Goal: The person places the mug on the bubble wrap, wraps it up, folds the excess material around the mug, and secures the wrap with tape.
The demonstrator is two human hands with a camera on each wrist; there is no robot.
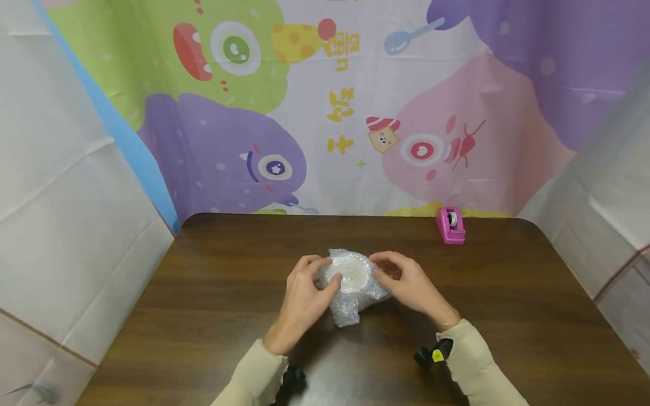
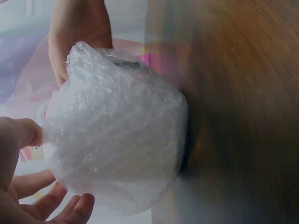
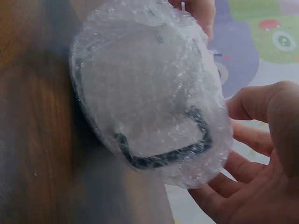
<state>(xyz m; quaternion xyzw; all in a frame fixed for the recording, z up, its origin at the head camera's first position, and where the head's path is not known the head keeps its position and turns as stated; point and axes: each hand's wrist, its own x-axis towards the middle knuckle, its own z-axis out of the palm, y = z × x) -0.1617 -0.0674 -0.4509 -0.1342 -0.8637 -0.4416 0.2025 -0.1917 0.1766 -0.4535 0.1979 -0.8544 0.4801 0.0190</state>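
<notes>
A white mug wrapped in bubble wrap [image 1: 350, 273] is on the wooden table between both hands, its pale round end facing up. Through the plastic, a dark-edged handle [image 3: 163, 156] shows on the right hand's side. My left hand [image 1: 304, 287] holds the wrapped mug at its upper left, thumb on the top edge and fingers around the far side. Opposite it, my right hand [image 1: 413, 282] has thumb and fingers curved about the wrap at the upper right. A loose flap of bubble wrap [image 1: 346, 313] sticks out toward the near side.
A pink tape dispenser [image 1: 451, 226] stands near the table's far right edge. Behind the table [image 1: 203, 316] hangs a printed cartoon cloth [image 1: 335, 186], with pale cloth sides at left and right. Dark wrist devices [image 1: 433, 354] sit below the sleeves.
</notes>
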